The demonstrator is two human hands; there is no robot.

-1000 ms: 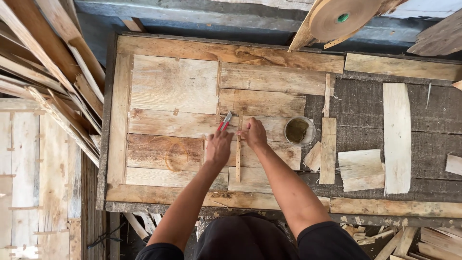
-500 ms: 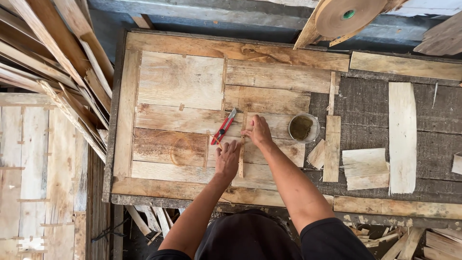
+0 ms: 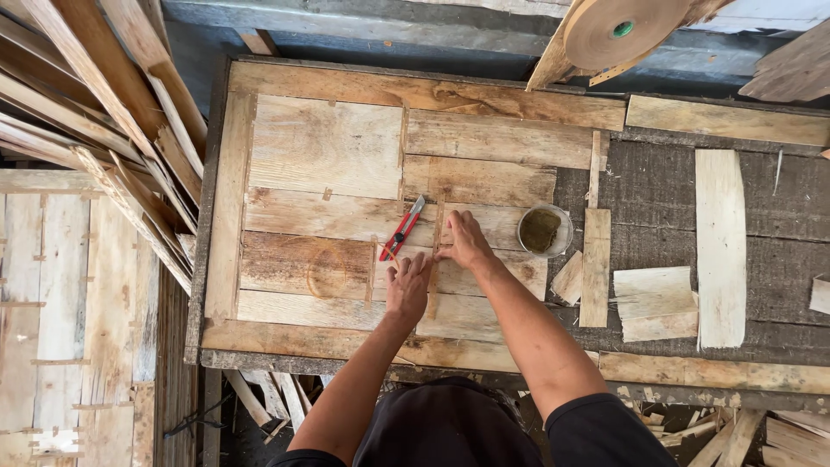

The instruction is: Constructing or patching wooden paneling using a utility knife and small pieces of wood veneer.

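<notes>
Head view — patched veneer sheet covers dark workbench, offcuts alongside.

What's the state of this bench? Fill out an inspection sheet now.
Surface: wooden work table covered with pieced veneer sheets.
Job's things: narrow veneer strip under both hands; red utility knife lying beside them.
Clutter: glue pot, loose veneer offcuts.
Grippers: left hand and right hand pressed flat, holding nothing.
Cables: nothing seen.
Surroundings: stacked veneer strips at left, tape roll above.
</notes>
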